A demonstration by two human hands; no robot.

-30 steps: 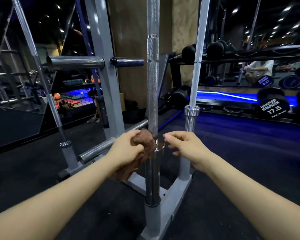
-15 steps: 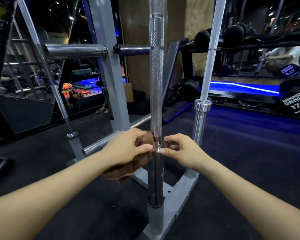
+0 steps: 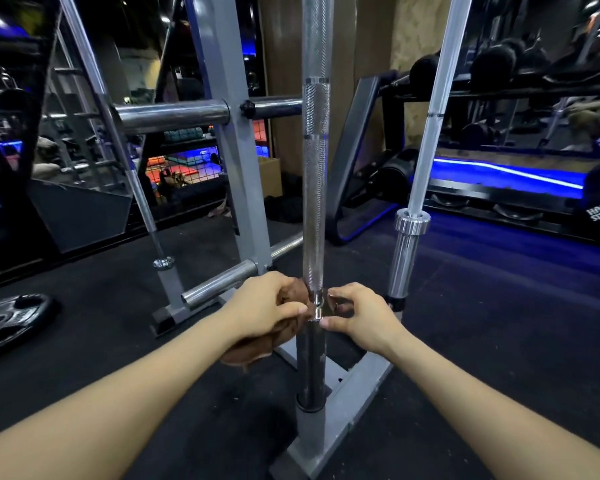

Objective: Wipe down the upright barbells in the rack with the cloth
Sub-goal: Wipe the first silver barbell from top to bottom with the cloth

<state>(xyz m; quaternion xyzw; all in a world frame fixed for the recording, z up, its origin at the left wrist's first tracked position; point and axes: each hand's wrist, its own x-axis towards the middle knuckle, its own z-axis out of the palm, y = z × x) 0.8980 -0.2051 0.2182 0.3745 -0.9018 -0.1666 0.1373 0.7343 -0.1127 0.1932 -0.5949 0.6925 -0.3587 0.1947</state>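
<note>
Far left, a black weight plate [image 3: 9, 322] lies flat on the dark floor, and behind it a thin barbell [image 3: 118, 133] leans up and away to the left in its own socket. Next comes the left hand [image 3: 264, 306], fingers curled round a bunched brown cloth [image 3: 257, 344] — it presses the wad against the left side of the middle barbell [image 3: 315, 188], with the loose tail of the cloth hanging below the palm. That barbell stands straight up, its long axis vertical, its dark sleeve dropping into a tube on the grey rack base [image 3: 361, 386]. The contact sits right at the collar, where the knurled shaft meets the sleeve, so nearly all of the bright shaft lies above the fingers; any wiping stroke from here would have to run upward along the bar, and the left hand is the one already on it. The right hand [image 3: 364, 315] comes in from the other side at the same height, thumb and forefinger narrowed to a pinch at the collar, perhaps catching a corner of cloth there — too dark between the fingers to tell. Further right, a third barbell [image 3: 430, 133] slants up to the right, well apart from both hands. By count: three upright barbells, one cloth, one weight plate, two hands.
</note>
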